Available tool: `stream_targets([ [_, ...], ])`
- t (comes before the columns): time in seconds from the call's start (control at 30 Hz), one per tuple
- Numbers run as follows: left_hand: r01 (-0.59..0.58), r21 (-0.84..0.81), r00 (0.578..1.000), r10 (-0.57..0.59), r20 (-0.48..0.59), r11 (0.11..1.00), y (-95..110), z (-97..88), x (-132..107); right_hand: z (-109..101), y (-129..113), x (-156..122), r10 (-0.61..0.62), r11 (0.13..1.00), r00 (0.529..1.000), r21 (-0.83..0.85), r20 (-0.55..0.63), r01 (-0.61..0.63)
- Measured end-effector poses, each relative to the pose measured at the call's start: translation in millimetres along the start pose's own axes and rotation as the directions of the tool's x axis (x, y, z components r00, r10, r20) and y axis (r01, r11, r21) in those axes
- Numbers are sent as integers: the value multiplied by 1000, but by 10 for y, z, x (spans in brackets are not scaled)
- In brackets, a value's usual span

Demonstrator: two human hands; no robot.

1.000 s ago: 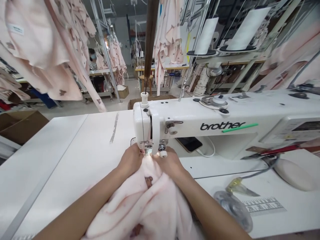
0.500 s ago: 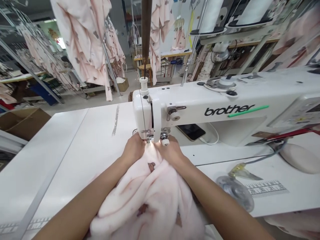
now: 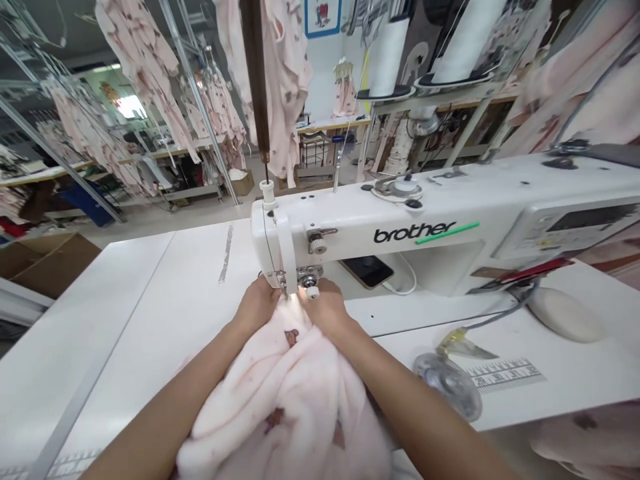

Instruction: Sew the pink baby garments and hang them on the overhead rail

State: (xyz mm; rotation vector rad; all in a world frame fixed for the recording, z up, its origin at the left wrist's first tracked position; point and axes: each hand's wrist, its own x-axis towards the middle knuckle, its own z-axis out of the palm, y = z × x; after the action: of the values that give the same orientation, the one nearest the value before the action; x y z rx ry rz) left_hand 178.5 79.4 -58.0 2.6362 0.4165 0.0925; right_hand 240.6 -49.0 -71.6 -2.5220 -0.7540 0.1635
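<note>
A white Brother sewing machine (image 3: 430, 220) stands on the white table (image 3: 150, 313). A pale pink fleece fabric (image 3: 290, 393) with small brown prints is bunched between my forearms and runs up to the needle area (image 3: 289, 288). My left hand (image 3: 257, 305) lies on the fabric just left of the presser foot, fingers curled onto the cloth. On the right of the foot my right hand (image 3: 325, 310) presses the same fabric, fingers closed on it. The fingertips of both hands are partly hidden under the machine head.
A phone (image 3: 367, 271) on a white cable lies under the machine arm. Yellow-handled snips (image 3: 460, 345), a clear round dish (image 3: 447, 385) and a printed ruler (image 3: 505, 373) lie at the right. Thread cones (image 3: 387, 50) stand behind. Pink garments (image 3: 280, 80) hang around; a cardboard box (image 3: 45, 257) sits left.
My hands stay on the pink fabric at the presser foot. The head camera has swung, so the machine and table sit a little more to the left and lower in view.
</note>
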Motion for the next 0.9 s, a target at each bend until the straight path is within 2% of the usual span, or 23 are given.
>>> stream_targets([
  [0.2,-51,-86,999,52,9,995,-45,-58,-34,-75,188,-102,-204,964,979,170,-15,203],
  [0.3,-58,-109,998,58,4,992,-44,-58,-20,-114,256,-154,-264,932,964,247,-39,265],
  [0.63,2,-143,999,4,39,990,-41,-72,-23,-90,245,-144,-253,909,966,328,-57,258],
  [0.9,-2,-216,996,22,90,976,-52,-92,-33,-63,270,-144,-263,899,962,342,-72,272],
])
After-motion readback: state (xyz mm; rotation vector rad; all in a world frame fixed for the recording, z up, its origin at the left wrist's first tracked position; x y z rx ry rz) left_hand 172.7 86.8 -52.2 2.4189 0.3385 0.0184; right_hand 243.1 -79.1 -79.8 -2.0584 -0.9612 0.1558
